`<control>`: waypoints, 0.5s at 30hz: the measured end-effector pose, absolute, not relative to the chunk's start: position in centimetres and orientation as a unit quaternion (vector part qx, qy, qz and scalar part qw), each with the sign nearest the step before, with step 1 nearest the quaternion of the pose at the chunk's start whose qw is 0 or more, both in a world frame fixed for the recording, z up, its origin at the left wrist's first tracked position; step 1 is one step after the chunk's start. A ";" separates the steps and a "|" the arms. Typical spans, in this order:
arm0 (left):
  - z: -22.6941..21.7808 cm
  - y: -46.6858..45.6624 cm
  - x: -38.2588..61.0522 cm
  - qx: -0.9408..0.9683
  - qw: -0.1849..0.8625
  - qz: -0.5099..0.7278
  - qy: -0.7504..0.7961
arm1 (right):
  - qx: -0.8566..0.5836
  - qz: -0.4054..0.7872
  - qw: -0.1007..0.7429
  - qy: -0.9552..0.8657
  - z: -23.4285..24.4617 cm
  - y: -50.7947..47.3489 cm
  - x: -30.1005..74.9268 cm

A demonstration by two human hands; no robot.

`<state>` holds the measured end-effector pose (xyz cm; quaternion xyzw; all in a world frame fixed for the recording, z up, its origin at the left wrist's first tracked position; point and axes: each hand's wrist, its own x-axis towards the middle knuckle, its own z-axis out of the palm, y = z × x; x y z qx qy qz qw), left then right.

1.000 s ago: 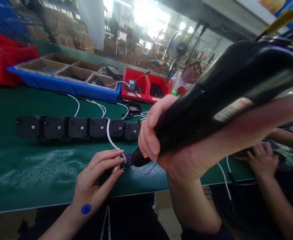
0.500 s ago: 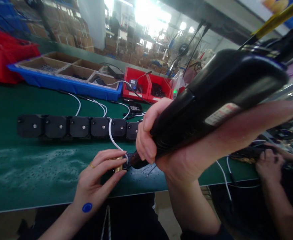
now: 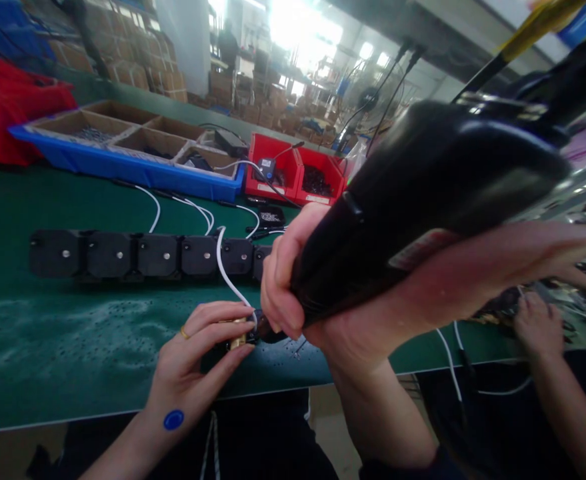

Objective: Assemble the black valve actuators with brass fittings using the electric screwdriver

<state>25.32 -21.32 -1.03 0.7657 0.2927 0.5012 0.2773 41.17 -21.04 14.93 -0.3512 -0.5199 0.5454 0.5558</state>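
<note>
My right hand (image 3: 343, 313) is wrapped round a black electric screwdriver (image 3: 423, 200), which slants down to the left. Its nose meets a small dark part with a brass-coloured piece (image 3: 239, 333), pinched between the thumb and fingers of my left hand (image 3: 197, 353). A white cable (image 3: 225, 270) rises from that small part. The screwdriver's tip and much of the part are hidden by my fingers and the tool. Behind my hands stands a row of black square housings (image 3: 110, 255), each with a round silver spot on its face.
A blue tray (image 3: 137, 167) with cardboard compartments and red bins (image 3: 317, 180) holding dark parts line the back of the green table (image 3: 73, 360). A red crate (image 3: 13, 113) stands at far left. At right, another person's hand (image 3: 540, 327) is near cables.
The screwdriver and my right hand have shifted slightly left and down. My left hand keeps its pinch in nearly the same place. The other person's hand at right has moved a little.
</note>
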 end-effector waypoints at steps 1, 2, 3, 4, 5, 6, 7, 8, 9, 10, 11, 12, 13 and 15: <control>-1.1 -21.3 25.3 0.766 0.278 0.500 0.293 | -0.346 0.543 0.569 -0.512 14.9 -21.0 41.0; -1.1 -21.3 25.3 0.765 0.278 0.501 0.294 | -0.343 0.539 0.582 -0.502 14.7 -21.0 40.9; -1.1 -21.3 25.3 0.764 0.277 0.502 0.295 | -0.344 0.535 0.593 -0.494 14.4 -21.0 40.7; -1.1 -21.2 25.3 0.764 0.276 0.503 0.294 | -0.348 0.533 0.593 -0.494 14.0 -21.1 40.6; -1.2 -21.2 25.2 0.765 0.277 0.502 0.293 | -0.347 0.532 0.588 -0.501 13.7 -21.1 40.7; -1.2 -21.2 25.2 0.766 0.278 0.501 0.291 | -0.341 0.532 0.584 -0.510 13.5 -21.2 40.8; -1.3 -21.1 25.1 0.769 0.280 0.497 0.289 | -0.327 0.531 0.588 -0.515 13.5 -21.2 41.1; -1.3 -21.1 25.0 0.773 0.282 0.490 0.289 | -0.311 0.528 0.596 -0.519 13.6 -21.3 41.5; -1.4 -21.2 24.9 0.776 0.284 0.480 0.294 | -0.295 0.524 0.606 -0.522 14.0 -21.5 42.0; -1.5 -21.3 24.8 0.777 0.288 0.471 0.303 | -0.284 0.515 0.620 -0.520 14.5 -21.6 42.5; -1.5 -21.4 24.8 0.774 0.291 0.463 0.319 | -0.277 0.499 0.641 -0.513 15.1 -21.8 42.9; -1.5 -21.5 24.8 0.766 0.292 0.461 0.340 | -0.276 0.479 0.662 -0.507 15.6 -22.0 43.4; -1.5 -21.7 25.0 0.754 0.289 0.463 0.364 | -0.279 0.455 0.682 -0.501 16.0 -22.2 43.7; -1.4 -22.0 25.4 0.726 0.284 0.480 0.404 | -0.287 0.411 0.714 -0.488 16.2 -22.5 44.1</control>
